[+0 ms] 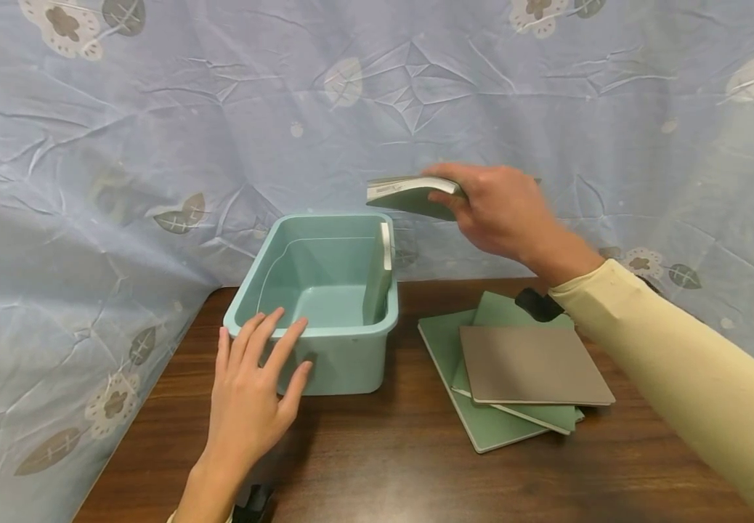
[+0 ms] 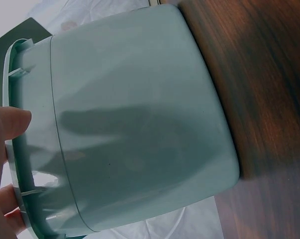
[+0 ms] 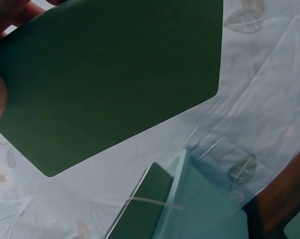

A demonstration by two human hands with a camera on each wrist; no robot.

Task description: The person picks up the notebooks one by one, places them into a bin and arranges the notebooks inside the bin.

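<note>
My right hand (image 1: pixel 504 211) pinches a green notebook (image 1: pixel 416 200) by one edge, thumb below and fingers above, held up over the right side of a light teal plastic bin (image 1: pixel 331 363). In the right wrist view the green cover of this notebook (image 3: pixel 115 84) fills the upper left. Another green notebook (image 1: pixel 377 280) stands on edge inside the bin, along its right wall. My left hand (image 1: pixel 249 392) lies at the bin's near left rim with its fingers spread. In the left wrist view, the thumb (image 2: pixel 15 122) is over the rim.
Right of the bin, a loose pile on the dark wooden table (image 1: pixel 377 465) holds a brown notebook (image 1: pixel 534 363) on top of green notebooks (image 1: pixel 488 428). A pale blue floral cloth (image 1: pixel 285 131) hangs behind the table and along its left side.
</note>
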